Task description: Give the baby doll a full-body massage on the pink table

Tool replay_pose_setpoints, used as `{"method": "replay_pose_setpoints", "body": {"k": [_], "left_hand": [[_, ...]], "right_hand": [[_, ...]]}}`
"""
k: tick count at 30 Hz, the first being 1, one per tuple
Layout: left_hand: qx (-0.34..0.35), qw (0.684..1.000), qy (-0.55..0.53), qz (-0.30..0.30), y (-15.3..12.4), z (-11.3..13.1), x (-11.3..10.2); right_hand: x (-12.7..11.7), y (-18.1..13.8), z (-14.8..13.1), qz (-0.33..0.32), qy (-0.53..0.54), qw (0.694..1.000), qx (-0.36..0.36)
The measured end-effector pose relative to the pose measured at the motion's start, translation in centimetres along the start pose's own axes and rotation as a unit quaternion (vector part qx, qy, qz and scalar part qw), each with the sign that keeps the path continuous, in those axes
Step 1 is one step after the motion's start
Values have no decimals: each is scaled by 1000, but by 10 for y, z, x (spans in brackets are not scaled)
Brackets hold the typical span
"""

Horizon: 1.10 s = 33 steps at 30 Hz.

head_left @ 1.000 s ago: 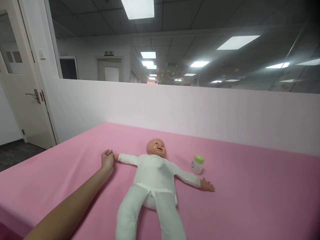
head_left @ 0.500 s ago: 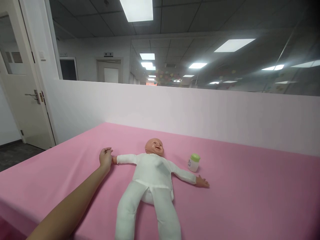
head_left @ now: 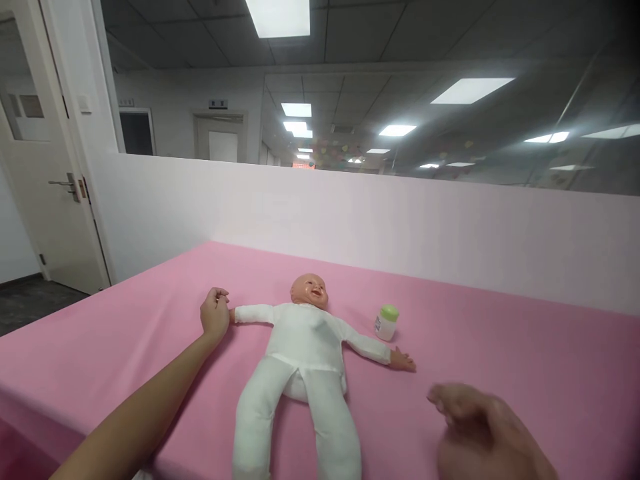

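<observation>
A baby doll [head_left: 307,340] in a white cloth suit lies on its back, arms spread, legs toward me. My left hand [head_left: 215,313] rests on the pink surface beside the doll's small hand [head_left: 232,316], fingers loosely curled in, with no object visible in them. At the lower right is my right hand [head_left: 480,427], blurred by motion, its fingers bent but apart and nothing seen in them. A small jar with a green lid [head_left: 387,323] stands upright just beyond the doll's other hand [head_left: 402,360], apart from both my hands.
The pink-covered table [head_left: 500,340] spreads around the doll. Along its far side runs a low white wall [head_left: 350,213] with glass above it. A door [head_left: 45,193] stands at the far left, beyond the table's edge.
My right hand has come into view at the lower right. My left hand stays beside the doll's hand, and the doll and jar keep their places; the view has shifted slightly.
</observation>
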State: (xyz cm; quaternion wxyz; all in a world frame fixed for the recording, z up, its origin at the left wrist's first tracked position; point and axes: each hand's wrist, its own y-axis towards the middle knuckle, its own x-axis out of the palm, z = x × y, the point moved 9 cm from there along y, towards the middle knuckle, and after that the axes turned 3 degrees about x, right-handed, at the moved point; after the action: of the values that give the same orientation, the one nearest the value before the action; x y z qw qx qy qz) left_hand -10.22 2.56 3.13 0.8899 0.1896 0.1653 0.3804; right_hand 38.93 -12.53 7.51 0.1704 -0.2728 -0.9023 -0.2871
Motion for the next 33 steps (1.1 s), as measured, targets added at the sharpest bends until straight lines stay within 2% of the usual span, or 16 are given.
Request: {"method": "replay_pose_setpoints", "body": {"k": [2, 5, 7, 9, 12, 14, 16, 19, 24, 29, 31, 33], "left_hand": [[41, 999, 12, -30, -5, 10, 4], [120, 987, 33, -97, -17, 27, 17], [179, 973, 51, -133, -27, 38, 25], [228, 958, 69, -156, -36, 46, 32], [284, 938, 88, -178, -46, 55, 41], [335, 918, 99, -190, -54, 63, 46], [378, 899, 108, -191, -60, 71, 48], [389, 900, 106, -164, -62, 77, 47], [378, 912, 70, -138, -65, 73, 44], [378, 911, 43, -159, -69, 68, 44], [364, 915, 26, -173, -71, 66, 47], [335, 923, 7, -187, -72, 62, 52]], "right_hand": [[26, 25, 6, -3, 16, 1000, 14], [66, 49, 47, 7, 65, 981, 185], [86, 55, 70, 11, 53, 967, 249], [92, 61, 80, 24, 18, 977, 210], [101, 62, 84, -54, -63, 995, 59], [100, 53, 88, -94, -138, 985, -46], [100, 41, 99, -146, -215, 959, -114], [95, 32, 119, -183, -272, 937, -122], [90, 32, 120, -142, -280, 942, -116], [91, 32, 111, -95, -317, 936, -118], [85, 33, 110, -59, -320, 942, -86], [73, 34, 119, -17, -310, 951, -6]]}}
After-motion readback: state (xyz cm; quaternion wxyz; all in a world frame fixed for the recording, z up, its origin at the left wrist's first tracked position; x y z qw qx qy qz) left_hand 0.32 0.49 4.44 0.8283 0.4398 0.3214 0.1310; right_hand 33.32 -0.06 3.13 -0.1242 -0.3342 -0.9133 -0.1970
